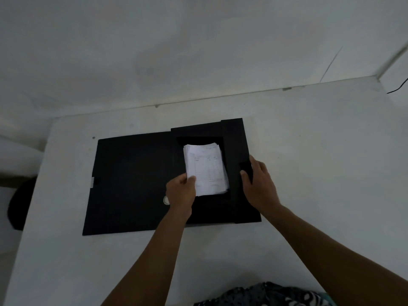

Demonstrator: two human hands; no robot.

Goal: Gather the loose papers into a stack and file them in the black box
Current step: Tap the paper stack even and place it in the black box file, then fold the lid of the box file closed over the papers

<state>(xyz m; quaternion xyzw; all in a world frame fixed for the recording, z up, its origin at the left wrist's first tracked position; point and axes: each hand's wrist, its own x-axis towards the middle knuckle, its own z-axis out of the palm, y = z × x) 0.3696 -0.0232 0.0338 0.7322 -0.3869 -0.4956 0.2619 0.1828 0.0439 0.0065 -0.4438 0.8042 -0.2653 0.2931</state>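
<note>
Left hand [181,191]: thumb and fingers pinching near corner of white printed paper stack [206,168]. Right hand [258,182]: gripping right side flap of flat black cardboard box [237,149]. Stack gathered, lying inside box tray; release and closing of cover outstanding, by appearance. Print illegible; right fingertips hidden behind flap.

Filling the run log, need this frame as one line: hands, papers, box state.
left hand: gripping paper stack at near-left corner | stack: inside black box | right hand: holding box's right wall | lid: open flat, left
</note>
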